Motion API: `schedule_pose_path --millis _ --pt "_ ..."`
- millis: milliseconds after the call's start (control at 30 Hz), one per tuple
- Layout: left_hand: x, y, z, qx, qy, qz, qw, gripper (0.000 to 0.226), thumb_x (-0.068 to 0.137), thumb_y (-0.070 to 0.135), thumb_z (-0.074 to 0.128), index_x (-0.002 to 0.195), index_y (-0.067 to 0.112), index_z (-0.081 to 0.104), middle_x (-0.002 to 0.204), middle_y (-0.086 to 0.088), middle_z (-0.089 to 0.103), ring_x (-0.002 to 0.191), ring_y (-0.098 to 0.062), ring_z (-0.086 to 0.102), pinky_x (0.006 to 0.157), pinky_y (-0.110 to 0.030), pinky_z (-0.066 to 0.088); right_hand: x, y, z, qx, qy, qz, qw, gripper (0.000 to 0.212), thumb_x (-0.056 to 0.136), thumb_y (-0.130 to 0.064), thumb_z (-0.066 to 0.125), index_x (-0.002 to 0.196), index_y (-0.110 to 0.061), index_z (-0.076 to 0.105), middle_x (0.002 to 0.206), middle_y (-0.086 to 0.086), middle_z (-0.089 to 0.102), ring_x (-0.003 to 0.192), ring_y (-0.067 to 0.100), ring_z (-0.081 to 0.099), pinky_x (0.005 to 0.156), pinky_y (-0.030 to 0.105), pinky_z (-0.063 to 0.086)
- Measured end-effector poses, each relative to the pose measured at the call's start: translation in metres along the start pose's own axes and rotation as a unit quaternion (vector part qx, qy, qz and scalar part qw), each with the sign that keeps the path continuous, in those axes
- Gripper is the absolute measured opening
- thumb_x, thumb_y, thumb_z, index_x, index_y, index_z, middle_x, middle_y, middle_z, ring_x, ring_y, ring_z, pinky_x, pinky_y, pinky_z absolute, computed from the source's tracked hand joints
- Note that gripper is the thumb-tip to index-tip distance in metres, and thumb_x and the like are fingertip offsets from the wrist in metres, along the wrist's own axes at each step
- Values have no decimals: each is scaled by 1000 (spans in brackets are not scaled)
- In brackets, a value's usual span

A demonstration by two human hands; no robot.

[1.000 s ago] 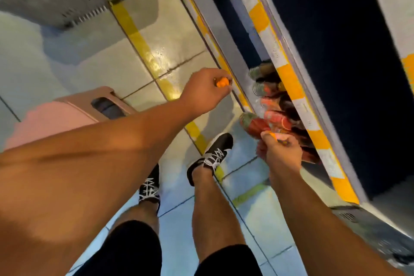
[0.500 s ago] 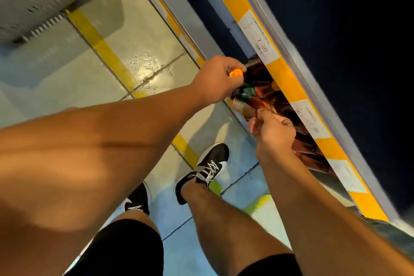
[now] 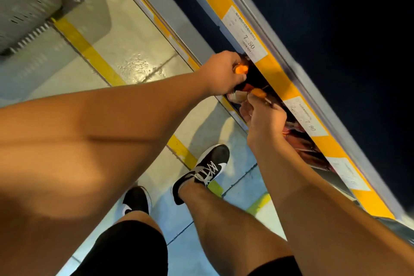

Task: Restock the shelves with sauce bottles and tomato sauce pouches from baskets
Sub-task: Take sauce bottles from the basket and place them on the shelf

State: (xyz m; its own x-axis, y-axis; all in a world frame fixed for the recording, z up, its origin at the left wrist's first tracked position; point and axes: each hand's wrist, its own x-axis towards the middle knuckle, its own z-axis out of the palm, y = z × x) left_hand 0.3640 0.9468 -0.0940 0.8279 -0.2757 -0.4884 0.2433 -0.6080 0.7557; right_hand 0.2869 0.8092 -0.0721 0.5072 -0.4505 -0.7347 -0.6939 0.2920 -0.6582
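Observation:
My left hand (image 3: 220, 73) grips a dark sauce bottle with an orange cap (image 3: 241, 69) by its neck, right at the shelf's front edge. Just below it, my right hand (image 3: 264, 119) holds a second orange-capped bottle (image 3: 259, 93) by its top. Both bottles sit partly under the yellow and white price strip (image 3: 277, 74) of the shelf above. More dark bottles (image 3: 300, 141) lie in a row on the same shelf, mostly hidden by my right wrist and the strip.
A grey perforated basket (image 3: 24, 0) stands on the floor at the upper left. Yellow floor tape (image 3: 89, 51) runs alongside the grey shelf base (image 3: 170, 15). My two feet in black shoes (image 3: 201, 170) stand close to the shelf.
Both hands have moved forward toward the shelf, carrying the orange-capped bottles in under the price strip. The view has shifted closer to the shelf, and the pink object on the floor is out of sight.

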Motion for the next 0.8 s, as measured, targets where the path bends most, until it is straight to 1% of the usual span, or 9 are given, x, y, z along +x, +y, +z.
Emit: schedule_pose_path --millis 100,167,233,400,500,600,667,733,800 --pt "2 7 -3 16 -11 -7 1000 27 95 21 60 120 13 66 115 -7 70 100 -24 66 92 -45 57 -2 -4 1 -5 -29 12 999 22 91 4 69 104 -14 70 104 9 73 89 21 70 78 34 62" --pt "-10 8 -8 -9 -14 -15 1000 35 97 18 59 132 14 60 119 -3 67 104 -23 64 93 -38 55 -6 -2 -5 -27 -55 21 998 31 92 1 69 121 -9 67 99 6 71 86 17 68 80 36 62" --pt "-32 1 -11 -28 -7 -36 999 41 97 18 61 137 15 55 111 -3 66 103 -25 66 91 -38 54 -17 5 -18 -63 -49 32 996 47 92 -2 68 137 -12 59 103 4 71 87 17 69 79 37 62" --pt "-141 -18 -16 -82 4 -133 988 39 96 23 64 135 21 60 99 -3 71 89 -21 66 77 -29 46 -106 24 -78 -156 -23 60 986 48 92 -3 70 134 -22 58 109 8 71 87 23 70 77 40 62" --pt "-226 -19 -27 -106 -19 -157 982 32 99 29 65 130 21 62 97 3 71 94 -20 68 75 -27 45 -166 29 -126 -361 -50 2 931 49 90 -6 72 132 -26 59 115 4 70 91 24 70 77 45 62" --pt "-306 -11 -54 -53 -41 -166 984 32 101 34 62 131 24 61 113 8 65 104 -11 61 70 -4 35 -227 24 -163 -482 -96 -9 871 46 90 -9 73 131 -25 60 119 0 67 96 18 67 83 39 56" --pt "-358 -5 -76 -23 -33 -164 986 41 97 46 63 132 24 63 120 5 65 110 -11 62 79 -9 38 -266 15 -179 -498 -104 2 861 44 90 -8 73 131 -19 61 123 1 65 105 21 65 87 36 53" --pt "-404 -2 -97 -47 -32 -161 985 46 89 51 61 125 23 65 120 1 66 114 -17 64 93 -27 48 -301 5 -189 -488 -102 -11 867 38 90 -4 72 126 -11 63 123 7 65 107 25 65 83 29 51" --pt "-445 -2 -120 -39 -40 -167 984 31 94 42 65 119 25 64 121 4 65 115 -18 63 89 -27 46 -336 -9 -192 -482 -108 -28 869 30 90 4 68 118 -5 63 115 13 65 97 28 64 70 15 48"
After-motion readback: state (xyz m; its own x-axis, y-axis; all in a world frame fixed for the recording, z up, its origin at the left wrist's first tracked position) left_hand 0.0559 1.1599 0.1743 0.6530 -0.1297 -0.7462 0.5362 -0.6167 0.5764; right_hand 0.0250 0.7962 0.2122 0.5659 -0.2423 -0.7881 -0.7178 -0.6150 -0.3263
